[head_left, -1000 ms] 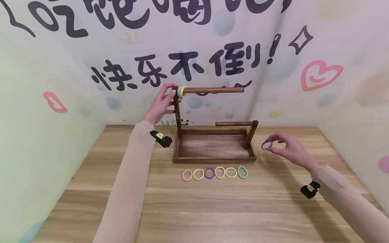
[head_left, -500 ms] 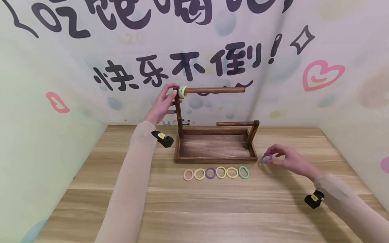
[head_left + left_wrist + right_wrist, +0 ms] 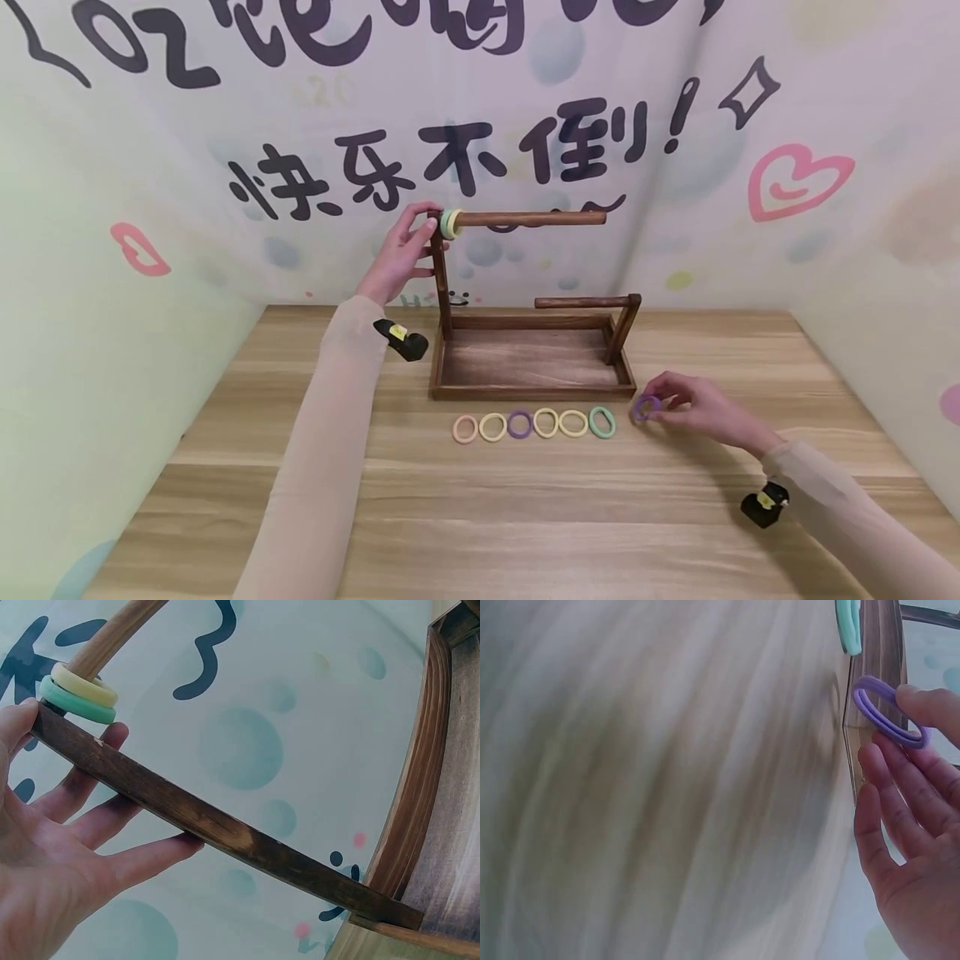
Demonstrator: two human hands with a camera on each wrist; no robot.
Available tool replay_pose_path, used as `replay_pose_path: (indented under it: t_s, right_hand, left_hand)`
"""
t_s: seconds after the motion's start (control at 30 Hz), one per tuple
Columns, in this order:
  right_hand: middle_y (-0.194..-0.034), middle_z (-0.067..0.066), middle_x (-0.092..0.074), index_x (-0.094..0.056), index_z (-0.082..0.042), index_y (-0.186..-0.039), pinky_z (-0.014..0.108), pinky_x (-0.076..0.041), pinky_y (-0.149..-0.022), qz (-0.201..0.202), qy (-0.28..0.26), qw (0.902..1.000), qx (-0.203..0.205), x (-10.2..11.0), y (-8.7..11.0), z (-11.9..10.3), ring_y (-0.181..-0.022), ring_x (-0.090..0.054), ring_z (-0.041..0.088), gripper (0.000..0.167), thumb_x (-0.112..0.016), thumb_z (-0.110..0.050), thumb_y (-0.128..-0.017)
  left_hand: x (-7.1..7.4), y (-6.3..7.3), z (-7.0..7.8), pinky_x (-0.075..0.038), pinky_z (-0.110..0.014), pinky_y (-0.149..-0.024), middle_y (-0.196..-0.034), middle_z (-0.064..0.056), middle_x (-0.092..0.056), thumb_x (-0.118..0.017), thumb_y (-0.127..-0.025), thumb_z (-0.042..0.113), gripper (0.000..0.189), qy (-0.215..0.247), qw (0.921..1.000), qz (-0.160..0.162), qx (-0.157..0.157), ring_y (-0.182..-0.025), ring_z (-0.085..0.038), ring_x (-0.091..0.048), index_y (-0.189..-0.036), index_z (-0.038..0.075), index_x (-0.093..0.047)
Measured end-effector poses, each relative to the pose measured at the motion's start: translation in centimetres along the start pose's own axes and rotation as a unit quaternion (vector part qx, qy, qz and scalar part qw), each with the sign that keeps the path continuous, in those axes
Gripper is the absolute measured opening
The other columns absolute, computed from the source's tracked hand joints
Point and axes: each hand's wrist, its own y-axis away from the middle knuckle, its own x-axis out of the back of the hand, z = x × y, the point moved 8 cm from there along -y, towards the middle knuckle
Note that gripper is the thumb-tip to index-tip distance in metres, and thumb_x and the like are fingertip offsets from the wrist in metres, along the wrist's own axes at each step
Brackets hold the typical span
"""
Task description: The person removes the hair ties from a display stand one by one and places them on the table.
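Observation:
In the head view my left hand point(image 3: 386, 262) grips the upright post point(image 3: 441, 287) of a brown wooden stand near its top. The left wrist view shows the thumb at the post's end and the fingers against its far side. Beside that hand, a green hair tie point(image 3: 79, 707) and a yellow hair tie point(image 3: 86, 684) hang on the upper bar point(image 3: 536, 219). My right hand point(image 3: 705, 410) pinches a purple hair tie point(image 3: 877, 718) between thumb and fingertips, low over the table, right of the row's green hair tie point(image 3: 592, 421).
The stand's tray base point(image 3: 532, 392) has a lower bar point(image 3: 577, 302) on its right side. In front of it lies a row of several hair ties, among them a pink one point(image 3: 454, 431) and a purple one point(image 3: 509, 424). A printed cloth point(image 3: 315, 250) hangs behind the table point(image 3: 525, 517).
My right hand has lowered the purple hair tie toward the table and moved it slightly left, closer to the row's right end. The left hand keeps its hold on the post.

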Motion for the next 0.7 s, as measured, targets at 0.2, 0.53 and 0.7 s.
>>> replay_pose_path:
  t_s: [0.2, 0.53, 0.7]
  right_hand:
    - [-0.101, 0.009, -0.066, -0.062, -0.003, -0.112, 0.031, -0.053, -0.076, -0.024, -0.027, 0.9994, -0.002, -1.1, -0.2, 0.5, -0.088, -0.064, 0.02, 0.03, -0.073, -0.007, -0.084]
    - [-0.095, 0.008, -0.066, -0.063, -0.001, -0.111, 0.029, -0.053, -0.07, -0.023, -0.027, 0.9992, 0.015, -2.0, -0.3, 0.5, -0.082, -0.063, 0.014, 0.031, -0.074, -0.006, -0.083]
    - [-0.092, 0.01, -0.065, -0.061, 0.003, -0.111, 0.028, -0.053, -0.066, -0.026, -0.038, 0.9986, 0.027, -2.1, -0.3, 0.4, -0.078, -0.062, 0.014, 0.032, -0.073, 0.0, -0.082]
  left_hand:
    - [0.1, -0.1, -0.1, -0.044, -0.061, -0.088, -0.126, -0.014, -0.054, -0.042, -0.105, 0.027, 0.028, 0.0, 1.0, 0.003, 0.007, -0.12, -0.043, -0.051, -0.133, 0.026, -0.044]
    - [0.0, -0.3, 0.0, -0.045, -0.059, -0.086, -0.12, -0.014, -0.058, -0.043, -0.105, 0.028, 0.028, -0.004, 1.0, 0.002, 0.001, -0.119, -0.044, -0.051, -0.132, 0.027, -0.045]
    - [0.1, -0.2, -0.1, -0.044, -0.06, -0.087, -0.12, -0.014, -0.057, -0.043, -0.105, 0.028, 0.028, -0.003, 1.0, 0.0, 0.002, -0.118, -0.043, -0.051, -0.133, 0.027, -0.045]
